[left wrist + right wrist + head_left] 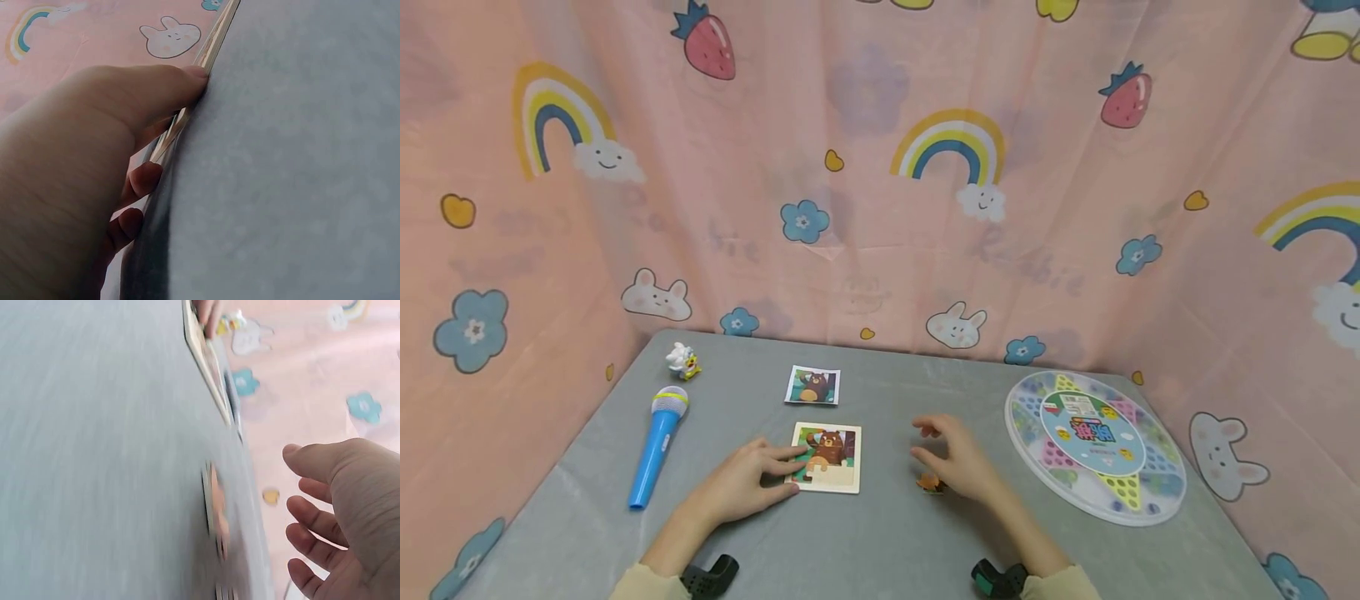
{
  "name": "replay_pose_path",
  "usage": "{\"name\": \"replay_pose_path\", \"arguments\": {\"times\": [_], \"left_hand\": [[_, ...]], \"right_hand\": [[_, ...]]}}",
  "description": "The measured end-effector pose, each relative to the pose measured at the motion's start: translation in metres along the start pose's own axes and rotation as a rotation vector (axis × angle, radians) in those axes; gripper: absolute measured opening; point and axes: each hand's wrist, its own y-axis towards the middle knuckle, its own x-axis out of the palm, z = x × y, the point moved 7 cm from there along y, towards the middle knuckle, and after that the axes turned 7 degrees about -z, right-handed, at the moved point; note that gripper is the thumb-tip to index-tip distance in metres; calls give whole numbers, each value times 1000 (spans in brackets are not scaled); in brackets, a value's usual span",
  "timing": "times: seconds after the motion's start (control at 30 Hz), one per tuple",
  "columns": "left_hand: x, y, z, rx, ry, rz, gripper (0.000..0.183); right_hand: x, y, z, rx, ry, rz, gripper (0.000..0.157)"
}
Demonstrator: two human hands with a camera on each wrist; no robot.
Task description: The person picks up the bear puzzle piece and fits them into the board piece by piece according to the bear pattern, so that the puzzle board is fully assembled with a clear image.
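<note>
A wooden jigsaw board with a brown bear picture lies flat on the grey table, its lower part bare pale wood. My left hand rests at its left side, with fingers over the picture and the thumb at the near edge. To the right of the board, my right hand is raised over the table with fingers loosely bent and nothing between them. Under it lie small puzzle pieces, partly hidden by the hand. In the right wrist view a piece lies apart from the fingers.
Behind the board lies a bear picture card. A blue toy microphone and a small white-and-yellow figurine are at the left. A round board-game disc covers the table's right side. A pink printed curtain hangs behind.
</note>
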Motion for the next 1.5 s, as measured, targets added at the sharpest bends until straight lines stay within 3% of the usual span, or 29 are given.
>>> {"name": "replay_pose_path", "arguments": {"times": [0.27, 0.57, 0.87, 1.1, 1.33, 1.5], "left_hand": [[-1, 0, 0, -8, -16, -4, 37], [1, 0, 1, -3, -12, -13, 37], [2, 1, -2, -7, -38, -31, 38], [2, 0, -3, -22, -43, -29, 38], [1, -1, -1, -35, -36, -23, 37], [0, 0, 0, -37, -37, -23, 37]], "right_hand": [[-19, -27, 34, 60, 6, 14, 30], [-9, -44, 50, 30, 35, 19, 25], [-3, -49, 52, -37, 13, -33, 31], [-3, -48, 50, -83, -19, -17, 21], [-2, -49, 47, -120, -98, -18, 31], [-3, -49, 43, -130, -90, -22, 25]]}}
